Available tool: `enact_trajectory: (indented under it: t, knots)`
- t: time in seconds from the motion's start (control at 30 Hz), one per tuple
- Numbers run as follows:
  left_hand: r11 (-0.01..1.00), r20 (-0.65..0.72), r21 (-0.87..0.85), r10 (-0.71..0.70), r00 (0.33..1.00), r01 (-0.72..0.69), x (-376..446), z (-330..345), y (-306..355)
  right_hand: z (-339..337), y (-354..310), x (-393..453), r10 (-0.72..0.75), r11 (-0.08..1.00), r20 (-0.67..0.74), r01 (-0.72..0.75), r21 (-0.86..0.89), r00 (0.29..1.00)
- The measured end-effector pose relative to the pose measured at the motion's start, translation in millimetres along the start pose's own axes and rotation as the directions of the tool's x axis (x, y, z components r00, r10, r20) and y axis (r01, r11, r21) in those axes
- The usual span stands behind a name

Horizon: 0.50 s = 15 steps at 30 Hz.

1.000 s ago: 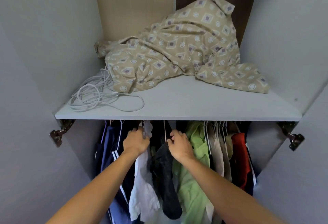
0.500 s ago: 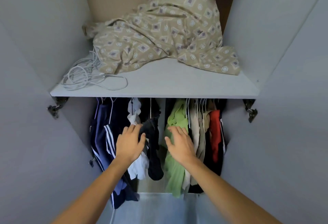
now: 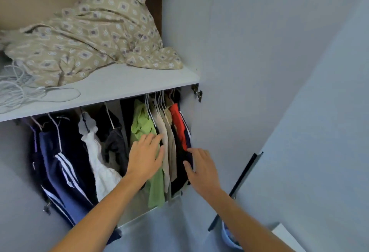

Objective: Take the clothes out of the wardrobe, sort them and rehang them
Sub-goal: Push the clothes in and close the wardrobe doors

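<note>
Left hand [image 3: 145,157], fingers straight, pressing on green shirt [image 3: 142,126]. Right hand [image 3: 200,169], released, touching dark garment [image 3: 179,164] under red one [image 3: 177,124].

A green shirt [image 3: 142,126] hangs under the left fingers [image 3: 153,138]; beige garments [image 3: 166,132] hang between both hands' fingers; a red garment [image 3: 177,122] hangs above the right fingertips [image 3: 192,150].
</note>
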State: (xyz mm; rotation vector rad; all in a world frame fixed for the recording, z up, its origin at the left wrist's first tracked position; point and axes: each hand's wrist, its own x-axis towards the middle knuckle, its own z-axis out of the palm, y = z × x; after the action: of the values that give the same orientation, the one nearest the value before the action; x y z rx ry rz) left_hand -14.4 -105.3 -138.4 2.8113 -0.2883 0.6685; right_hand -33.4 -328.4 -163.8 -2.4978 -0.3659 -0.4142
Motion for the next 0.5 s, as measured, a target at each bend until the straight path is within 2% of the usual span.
enact_trajectory:
  t: [0.13, 0.2, 0.4, 0.5]
  knots:
    - [0.979, -0.062, -0.099, 0.170, 0.983, -0.176, 23.8, -11.1, 75.6, -50.6, 27.3, -34.6, 0.048, 0.999, -0.141, -0.050, -0.012, 0.989]
    - [0.955, -0.104, -0.095, 0.271, 0.957, -0.281, 36.4, -18.0, 112.1, -69.7, 40.4, -47.8, 0.083, 0.996, -0.209, -0.085, 0.000, 0.974]
    - [0.837, -0.224, -0.055, 0.521, 0.824, -0.545, 72.0, -41.0, 214.5, -107.4, 78.8, -69.2, 0.153, 0.988, -0.429, -0.152, 0.037, 0.890]
    - [0.781, -0.235, 0.019, 0.610, 0.757, -0.624, 85.1, -46.7, 253.5, -112.4, 97.3, -65.8, 0.275, 0.961, -0.418, -0.231, 0.154, 0.866]
